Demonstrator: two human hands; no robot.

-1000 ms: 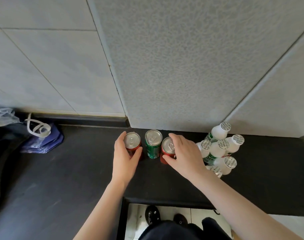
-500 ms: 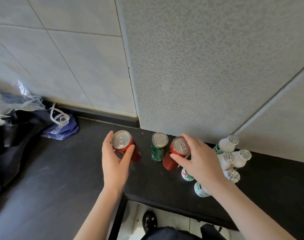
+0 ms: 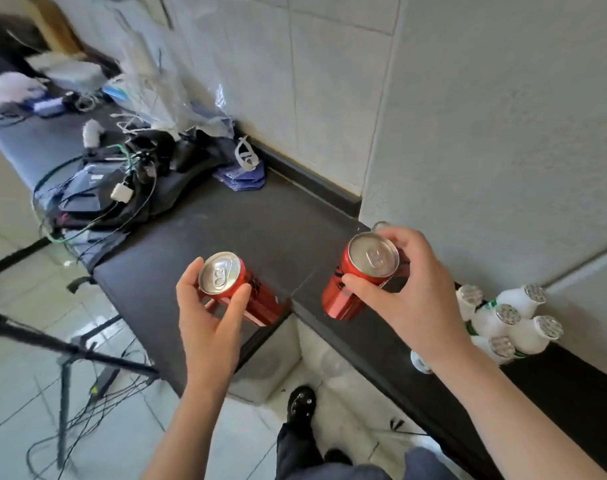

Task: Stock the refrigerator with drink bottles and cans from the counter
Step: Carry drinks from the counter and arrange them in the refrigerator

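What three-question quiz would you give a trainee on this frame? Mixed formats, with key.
1. True or false: the right hand is empty.
2. The left hand grips: A) white plastic bottle, B) red aluminium can, C) blue bag.
3. Fill in: the white foil-capped plastic bottles rest on the black ___.
Key: 1 false, it grips the other red aluminium can; 2 B; 3 countertop.
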